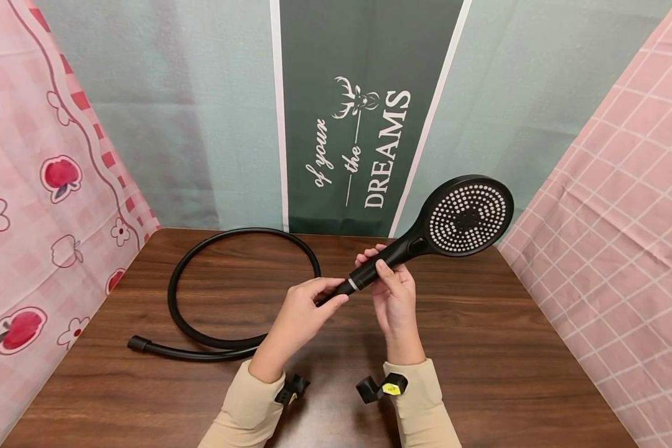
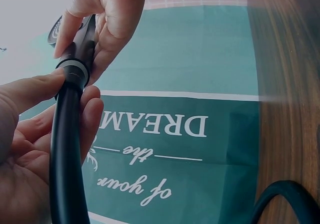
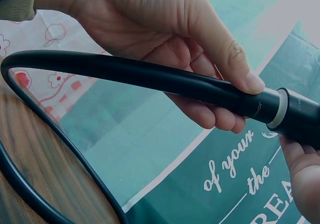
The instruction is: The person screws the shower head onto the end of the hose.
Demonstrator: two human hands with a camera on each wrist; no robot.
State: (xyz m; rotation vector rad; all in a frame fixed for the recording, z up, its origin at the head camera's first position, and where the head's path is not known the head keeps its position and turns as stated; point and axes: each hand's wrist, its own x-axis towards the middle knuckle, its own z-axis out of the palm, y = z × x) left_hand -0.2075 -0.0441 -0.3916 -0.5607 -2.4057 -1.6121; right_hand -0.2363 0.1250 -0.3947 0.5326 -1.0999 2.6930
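A black shower head [image 1: 470, 216] with pale nozzles tilts up to the right above the table. My right hand [image 1: 393, 292] grips its handle, thumb in front. The end of a black shower hose [image 1: 245, 230] meets the handle's lower end, with a pale ring [image 3: 281, 108] showing at the joint. My left hand [image 1: 305, 311] pinches the hose's end fitting [image 3: 257, 106] just below that ring. From there the hose loops over the table, and its other end fitting [image 1: 138, 343] lies at the left. Whether the joint is fully seated cannot be told.
Beneath is a brown wood-grain table [image 1: 481, 348]. A green cloth with printed words [image 1: 389, 149] hangs behind it. Pink patterned cloths [image 1: 621, 205] flank both sides. Each wrist carries a small black camera [image 1: 382, 387].
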